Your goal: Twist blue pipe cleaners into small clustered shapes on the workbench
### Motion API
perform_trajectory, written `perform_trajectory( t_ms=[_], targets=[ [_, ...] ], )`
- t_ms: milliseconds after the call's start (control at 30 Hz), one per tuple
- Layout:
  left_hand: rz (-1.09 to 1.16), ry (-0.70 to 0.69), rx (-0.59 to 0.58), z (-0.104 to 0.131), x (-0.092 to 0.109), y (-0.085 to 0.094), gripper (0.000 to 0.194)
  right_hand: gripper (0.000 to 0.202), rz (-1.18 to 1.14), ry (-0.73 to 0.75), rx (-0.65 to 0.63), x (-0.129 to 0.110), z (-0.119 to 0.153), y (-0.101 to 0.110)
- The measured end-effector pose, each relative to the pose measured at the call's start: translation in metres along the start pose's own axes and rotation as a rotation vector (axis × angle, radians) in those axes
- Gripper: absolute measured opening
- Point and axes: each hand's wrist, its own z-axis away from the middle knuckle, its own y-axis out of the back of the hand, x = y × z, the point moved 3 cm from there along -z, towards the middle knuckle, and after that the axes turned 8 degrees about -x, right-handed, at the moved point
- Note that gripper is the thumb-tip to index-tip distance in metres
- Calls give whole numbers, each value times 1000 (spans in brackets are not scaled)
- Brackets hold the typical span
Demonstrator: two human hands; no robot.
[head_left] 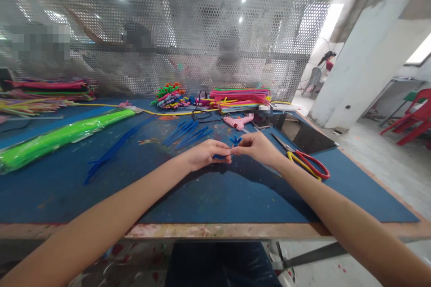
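Note:
Over the middle of the blue-topped table, my left hand and my right hand meet at the fingertips. Between them is a blue pipe cleaner, its upper end bent into small loops like a flower. Both hands pinch it; part of it is hidden behind the left fingers. Just beyond my left hand lie several bent blue pipe cleaners. Farther left rests a bundle of straight blue pipe cleaners. Scissors with one red and one yellow handle lie right of my right hand.
A pink glue gun lies behind my hands, near a dark flat panel. A bag of green pipe cleaners stretches across the left. Colourful bundles line the back below a perforated metal screen. A red chair stands right.

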Motion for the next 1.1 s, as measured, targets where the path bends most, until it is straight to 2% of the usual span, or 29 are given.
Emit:
perform_trajectory(
  t_ms=[67, 167, 233, 300, 433, 533, 633, 733, 833, 1100],
  targets=[
    [25, -3, 26, -1, -1, 0, 10, 32, 135, 46, 43, -4, 2, -1],
    [93, -32, 89, -1, -2, 2, 9, 27, 335, 170, 196, -12, 6, -5],
    [146, -48, 113, -1, -2, 3, 9, 23, 367, 223, 265, -14, 7, -7],
    [197, -37, 78, 0, -3, 3, 8, 21, 211, 191, 207, -11, 4, -8],
    [257, 22, -44, 1, -3, -1, 8, 23, -272, 92, -68, 2, -2, -8],
    [247, 26, -59, 1, -4, -2, 11, 23, -466, 28, -148, 9, -4, -8],
    [239, 21, -18, 0, -5, -3, 8, 22, -542, -10, -111, 14, -4, -9],
    [229, -16, 42, -1, -5, -5, 7, 20, -542, 5, -15, 15, -6, -8],
    [227, -56, 70, -1, -6, -6, 6, 19, -566, 16, 8, 15, -7, -9],
    [366, -14, 1, 1, -6, -12, 6, 19, -638, 64, -33, 9, -4, -5]
  ],
)
